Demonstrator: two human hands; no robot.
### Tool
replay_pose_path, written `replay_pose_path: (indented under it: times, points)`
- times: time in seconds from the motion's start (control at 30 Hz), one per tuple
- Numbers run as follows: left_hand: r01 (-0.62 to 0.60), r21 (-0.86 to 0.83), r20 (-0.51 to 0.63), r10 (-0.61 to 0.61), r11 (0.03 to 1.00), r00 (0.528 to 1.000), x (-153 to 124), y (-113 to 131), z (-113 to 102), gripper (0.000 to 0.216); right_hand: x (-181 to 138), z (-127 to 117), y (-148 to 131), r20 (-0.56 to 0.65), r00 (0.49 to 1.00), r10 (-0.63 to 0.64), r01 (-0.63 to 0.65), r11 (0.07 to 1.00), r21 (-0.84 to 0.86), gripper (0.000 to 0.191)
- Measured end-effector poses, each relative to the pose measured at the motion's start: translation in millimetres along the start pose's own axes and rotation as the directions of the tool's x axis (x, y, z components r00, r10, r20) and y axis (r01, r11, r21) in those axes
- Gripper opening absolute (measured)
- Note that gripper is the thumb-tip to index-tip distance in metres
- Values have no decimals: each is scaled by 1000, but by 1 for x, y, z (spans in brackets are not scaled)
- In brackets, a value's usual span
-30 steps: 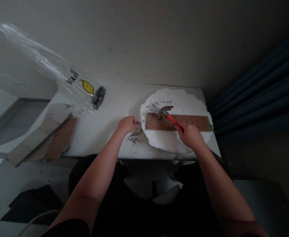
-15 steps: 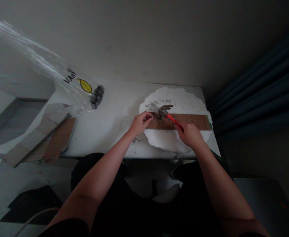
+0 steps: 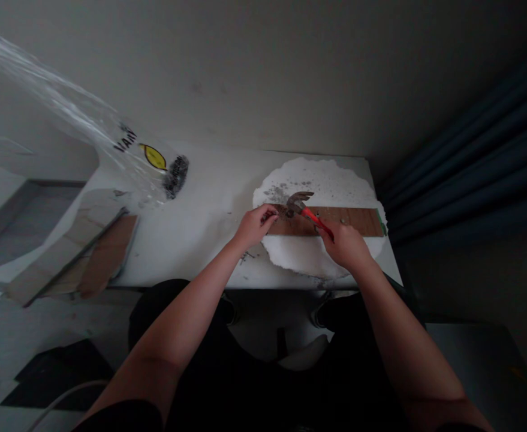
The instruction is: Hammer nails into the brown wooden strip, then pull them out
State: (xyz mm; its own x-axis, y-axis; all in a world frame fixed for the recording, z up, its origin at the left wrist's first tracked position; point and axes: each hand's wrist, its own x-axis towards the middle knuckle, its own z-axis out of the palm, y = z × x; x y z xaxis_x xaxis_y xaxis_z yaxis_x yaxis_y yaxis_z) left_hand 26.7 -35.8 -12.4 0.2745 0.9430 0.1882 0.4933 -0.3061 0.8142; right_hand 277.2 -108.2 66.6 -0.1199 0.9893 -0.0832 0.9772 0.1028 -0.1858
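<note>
My right hand (image 3: 348, 243) is wrapped round the red handle of a claw hammer (image 3: 310, 215). The dark hammer head is low over the left part of a brown wooden board (image 3: 351, 222); whether it touches the wood I cannot tell. At the board's left end, my left hand (image 3: 256, 224) has thumb and fingers pinched close together, beside the hammer head. Anything between those fingertips is too small and dark to make out. Under the board lies a white, ragged-edged round sheet (image 3: 308, 252) with grey smudges on its upper left.
Small nails or scraps (image 3: 247, 257) lie on the white table (image 3: 191, 240) near my left wrist. Broken board pieces (image 3: 108, 255) overhang its left edge. Behind them is a clear plastic bag (image 3: 110, 132) with a yellow print. A dark curtain (image 3: 479, 156) hangs on the right.
Hardly anything differs. Both hands and the hammer keep almost the same place over the board; the whole view has shifted very slightly.
</note>
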Motion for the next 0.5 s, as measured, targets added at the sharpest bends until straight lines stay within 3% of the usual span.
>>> replay_pose_path:
  times: [0.33,0.5]
  points:
    - [-73,52,-20,74,996,997,0,-2,1,14,0,-2,-1,-6,1000,16,-16,1000,-12,43]
    - [-71,80,-44,74,994,996,-1,-4,3,16,-6,-12,-6,-104,994,-8,12,999,41,46]
